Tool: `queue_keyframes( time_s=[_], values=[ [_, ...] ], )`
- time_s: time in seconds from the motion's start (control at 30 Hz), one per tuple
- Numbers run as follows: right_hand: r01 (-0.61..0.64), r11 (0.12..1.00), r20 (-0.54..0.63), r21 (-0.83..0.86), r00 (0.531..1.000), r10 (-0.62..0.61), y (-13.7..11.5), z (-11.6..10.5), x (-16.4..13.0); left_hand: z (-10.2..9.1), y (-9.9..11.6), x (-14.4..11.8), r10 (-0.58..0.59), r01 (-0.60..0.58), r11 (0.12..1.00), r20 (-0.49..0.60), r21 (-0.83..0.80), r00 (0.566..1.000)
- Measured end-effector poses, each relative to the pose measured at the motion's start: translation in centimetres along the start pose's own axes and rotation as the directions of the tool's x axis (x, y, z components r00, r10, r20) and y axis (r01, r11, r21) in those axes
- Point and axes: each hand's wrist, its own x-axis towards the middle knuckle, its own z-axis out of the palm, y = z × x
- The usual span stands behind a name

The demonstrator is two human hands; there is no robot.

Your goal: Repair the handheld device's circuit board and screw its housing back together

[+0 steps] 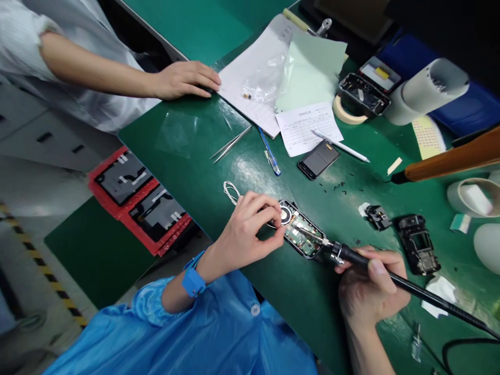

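Carefully, your left hand [250, 229] pinched solder wire at the opened black phone body [302, 235] on the green table [203, 156]; your right hand [369, 291], fingers wrapped around the black soldering iron [351, 255], needed a steady, brief touch.

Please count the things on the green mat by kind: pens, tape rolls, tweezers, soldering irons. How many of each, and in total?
Pens: 2, a blue pen and a white pen
Tape rolls: 2
Tweezers: 1
Soldering irons: 1, held in the right hand
Total: 6
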Motion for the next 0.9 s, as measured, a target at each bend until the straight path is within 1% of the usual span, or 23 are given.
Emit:
queue_keyframes(
  time_s=[0.1,0.2,0.4,0.53,0.63,0.77,0.9],
  values=[
    [0.028,1.000,0.028,0.014,0.999,-0.028,0.0,0.1,0.0,-0.5,-0.3,-0.3,0.010,-0.011,0.999,-0.012,-0.050,1.000],
    [0.027,1.000,0.053,0.012,0.998,-0.028,-0.1,0.1,0.0,-1.2,-0.6,-0.5,0.019,-0.019,0.999,0.002,-0.039,1.000],
    [-0.019,1.000,0.087,0.012,0.996,0.018,-0.1,-0.1,-0.2,-2.7,-1.0,0.4,0.067,-0.070,0.997,0.120,0.023,0.990],
    [-0.056,0.998,0.075,-0.020,0.996,0.057,-0.1,-0.1,-0.3,-3.5,-1.0,1.3,0.070,-0.081,0.996,0.225,0.040,0.972],
    [-0.090,0.995,0.096,-0.031,0.991,0.092,-0.2,0.1,-0.3,-3.9,-0.9,1.7,0.073,-0.090,0.995,0.289,0.046,0.954],
    [-0.125,0.992,0.165,-0.018,0.978,0.127,-0.4,0.1,-0.3,-4.2,-0.7,1.8,0.093,-0.119,0.991,0.331,0.058,0.939],
    [-0.139,0.989,0.179,-0.042,0.973,0.144,-0.5,0.1,-0.3,-4.4,-0.7,2.0,0.087,-0.118,0.991,0.351,0.066,0.932]
  ],
)
